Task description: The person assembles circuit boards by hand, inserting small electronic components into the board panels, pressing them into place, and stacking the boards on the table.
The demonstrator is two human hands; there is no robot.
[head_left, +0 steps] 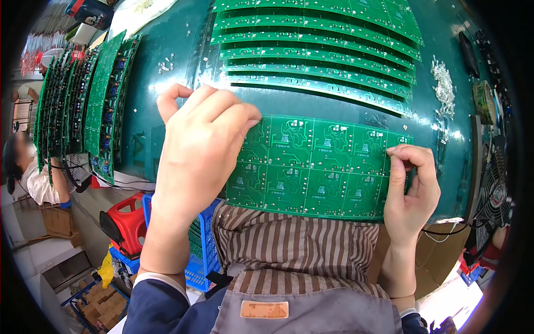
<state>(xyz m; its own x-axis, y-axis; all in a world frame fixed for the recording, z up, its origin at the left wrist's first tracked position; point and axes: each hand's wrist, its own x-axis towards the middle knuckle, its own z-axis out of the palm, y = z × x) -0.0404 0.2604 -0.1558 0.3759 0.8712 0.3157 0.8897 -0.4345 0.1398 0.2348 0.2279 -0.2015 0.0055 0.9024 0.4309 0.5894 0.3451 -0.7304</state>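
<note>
A green circuit board (317, 167), a panel of repeated sections with small parts on it, lies flat at the table's near edge in front of me. My left hand (203, 139) is over its far left corner, thumb and fingertips pinched together; what they hold, if anything, is hidden. At the board's right side my right hand (411, 186) has its thumb and index fingertip pressed together just above the surface. Anything between those fingertips is too small to name. Beyond the board, several similar green panels (317, 58) lie overlapped in a stepped row.
Upright populated boards (103, 106) stand in a row on the left. Small clear parts (443, 89) are heaped at the right of the green table (158, 106). A blue crate (208, 245) and red stool (125, 222) stand below, left. A co-worker (44, 178) is at far left.
</note>
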